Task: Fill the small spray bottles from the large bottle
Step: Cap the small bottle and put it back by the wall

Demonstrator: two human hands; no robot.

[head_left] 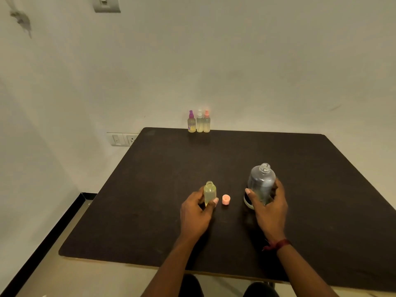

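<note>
Bench (150,189) of dark matte board spreads before me. Nearest, my left hand (196,213) curls around a small uncapped bottle (210,192) of pale yellow liquid. To its right, my right hand (271,209) wraps the clear large bottle (261,183), whose neck is open. Between them lies a pink cap (226,199). At the far edge, against the wall (257,71), three capped spray bottles (199,122) stand touching in a row.

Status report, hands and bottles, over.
Left hand grips small bottle, uncapped, holding yellowish liquid. Right hand grips large bottle, open, upright. Pink cap lies between them.
</note>
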